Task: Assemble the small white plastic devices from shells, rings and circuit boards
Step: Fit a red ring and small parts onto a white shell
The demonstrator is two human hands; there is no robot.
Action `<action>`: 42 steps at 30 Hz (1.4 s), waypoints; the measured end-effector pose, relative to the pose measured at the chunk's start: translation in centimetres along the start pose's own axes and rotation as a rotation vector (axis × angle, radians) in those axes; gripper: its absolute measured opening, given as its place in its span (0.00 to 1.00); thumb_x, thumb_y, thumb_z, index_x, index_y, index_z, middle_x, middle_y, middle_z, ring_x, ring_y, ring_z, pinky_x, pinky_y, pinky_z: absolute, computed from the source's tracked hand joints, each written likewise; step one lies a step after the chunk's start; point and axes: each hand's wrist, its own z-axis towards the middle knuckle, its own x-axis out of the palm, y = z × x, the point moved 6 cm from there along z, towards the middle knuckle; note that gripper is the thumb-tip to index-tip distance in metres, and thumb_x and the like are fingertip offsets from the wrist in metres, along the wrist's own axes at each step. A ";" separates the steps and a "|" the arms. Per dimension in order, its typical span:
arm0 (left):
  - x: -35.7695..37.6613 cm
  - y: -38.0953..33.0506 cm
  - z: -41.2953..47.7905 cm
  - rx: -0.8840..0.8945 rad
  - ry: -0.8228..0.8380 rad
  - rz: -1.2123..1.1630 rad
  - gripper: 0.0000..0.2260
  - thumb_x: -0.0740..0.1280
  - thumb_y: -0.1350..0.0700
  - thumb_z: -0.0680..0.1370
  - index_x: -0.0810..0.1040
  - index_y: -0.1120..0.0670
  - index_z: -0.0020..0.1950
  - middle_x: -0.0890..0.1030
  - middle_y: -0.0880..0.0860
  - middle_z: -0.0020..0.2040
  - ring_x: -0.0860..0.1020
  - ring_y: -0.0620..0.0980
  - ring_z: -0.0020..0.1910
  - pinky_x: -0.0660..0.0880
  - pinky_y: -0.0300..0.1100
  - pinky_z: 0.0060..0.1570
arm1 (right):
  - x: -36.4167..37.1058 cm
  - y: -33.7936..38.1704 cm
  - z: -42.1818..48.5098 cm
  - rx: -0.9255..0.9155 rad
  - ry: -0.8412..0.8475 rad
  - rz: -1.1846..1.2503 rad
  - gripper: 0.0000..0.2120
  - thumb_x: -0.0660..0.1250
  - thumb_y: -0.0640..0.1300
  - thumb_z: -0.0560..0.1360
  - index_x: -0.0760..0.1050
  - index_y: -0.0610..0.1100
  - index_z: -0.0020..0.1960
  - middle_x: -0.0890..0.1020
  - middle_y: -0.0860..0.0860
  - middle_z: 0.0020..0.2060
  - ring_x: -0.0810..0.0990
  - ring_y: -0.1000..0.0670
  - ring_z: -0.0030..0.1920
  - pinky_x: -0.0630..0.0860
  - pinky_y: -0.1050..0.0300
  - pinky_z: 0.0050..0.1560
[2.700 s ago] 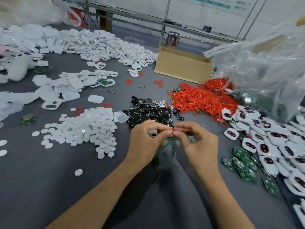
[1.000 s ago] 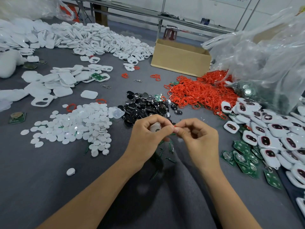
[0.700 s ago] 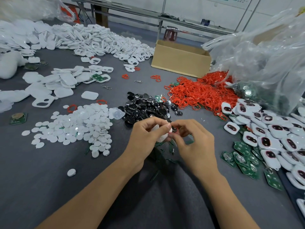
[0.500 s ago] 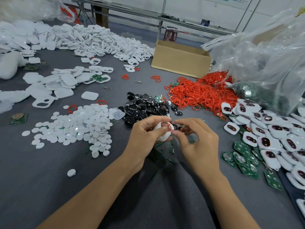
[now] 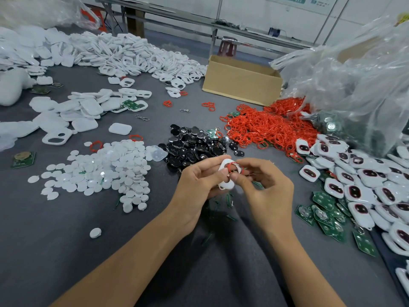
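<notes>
Left hand (image 5: 199, 180) grips a white shell (image 5: 226, 182), fingers curled round it, thumb on its face. Right hand (image 5: 267, 187) pinches a red ring (image 5: 234, 167) with curled fingers, and the ring lies on the shell's upper end. The two thumbs touch. Shell and ring are held above the grey table (image 5: 55, 240), centre of view, just in front of the person.

Just beyond the hands is a pile of black pieces (image 5: 194, 145). Left of that is a pile of white discs (image 5: 104, 171), with one loose disc (image 5: 95, 232) nearer the camera. Right of the black pieces is a heap of red rings (image 5: 270, 129). At the right edge are many white shells with dark windows (image 5: 354, 173), and green circuit boards (image 5: 323, 213) lie just beside them. A single circuit board (image 5: 23, 159) lies at far left.

Farther back are a cardboard box (image 5: 241, 83), a big clear plastic bag (image 5: 354, 85) on the right, and a long heap of white shell halves (image 5: 132, 54) across the back left.
</notes>
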 end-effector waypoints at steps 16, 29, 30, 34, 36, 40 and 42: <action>0.1 0.4 -0.1 -0.054 0.014 -0.093 0.15 0.69 0.54 0.70 0.83 0.55 0.55 0.85 0.57 0.51 0.83 0.48 0.47 0.81 0.43 0.51 | 0.2 -0.2 0.0 0.066 0.035 0.103 0.16 0.76 0.32 0.64 0.83 0.51 0.44 0.83 0.53 0.41 0.81 0.53 0.40 0.78 0.59 0.43; -0.3 0.4 -0.2 -0.162 0.025 -0.225 0.14 0.69 0.62 0.67 0.83 0.59 0.52 0.85 0.57 0.44 0.84 0.49 0.40 0.81 0.40 0.46 | 0.4 -0.2 -0.2 0.003 0.101 0.121 0.18 0.76 0.29 0.64 0.82 0.50 0.43 0.81 0.54 0.45 0.81 0.54 0.46 0.79 0.55 0.46; -0.3 0.3 -0.2 -0.158 0.019 -0.232 0.15 0.69 0.62 0.66 0.83 0.59 0.52 0.85 0.58 0.45 0.84 0.49 0.41 0.81 0.41 0.46 | 0.4 -0.2 -0.2 0.005 0.110 0.123 0.18 0.75 0.28 0.64 0.81 0.49 0.43 0.81 0.54 0.45 0.81 0.54 0.46 0.78 0.56 0.46; -0.3 0.3 -0.3 -0.110 -0.016 -0.202 0.13 0.70 0.64 0.66 0.83 0.60 0.50 0.86 0.58 0.45 0.85 0.50 0.42 0.82 0.41 0.43 | 0.3 -0.4 -0.3 0.002 0.137 0.114 0.16 0.74 0.26 0.63 0.81 0.45 0.43 0.80 0.50 0.45 0.80 0.59 0.45 0.77 0.64 0.46; -0.4 0.3 -0.4 -0.078 -0.046 -0.116 0.09 0.69 0.67 0.72 0.83 0.59 0.50 0.86 0.58 0.44 0.85 0.49 0.42 0.82 0.42 0.45 | 0.3 -0.5 -0.3 -0.006 0.141 0.086 0.15 0.75 0.26 0.63 0.81 0.43 0.43 0.80 0.49 0.44 0.80 0.59 0.44 0.76 0.66 0.45; -0.4 0.0 -0.7 -0.006 -0.113 -0.012 0.10 0.67 0.69 0.76 0.83 0.56 0.48 0.86 0.55 0.42 0.84 0.47 0.39 0.81 0.39 0.42 | 0.7 -0.7 -0.4 0.003 0.136 0.061 0.13 0.74 0.26 0.65 0.82 0.42 0.42 0.81 0.49 0.46 0.82 0.52 0.41 0.78 0.63 0.43; -0.4 -0.2 -0.7 0.029 -0.143 0.037 0.11 0.66 0.69 0.77 0.83 0.55 0.48 0.86 0.55 0.42 0.84 0.47 0.40 0.81 0.38 0.42 | 0.9 -0.7 -0.3 -0.022 0.133 0.009 0.11 0.73 0.26 0.66 0.82 0.40 0.41 0.81 0.48 0.47 0.83 0.49 0.41 0.79 0.61 0.42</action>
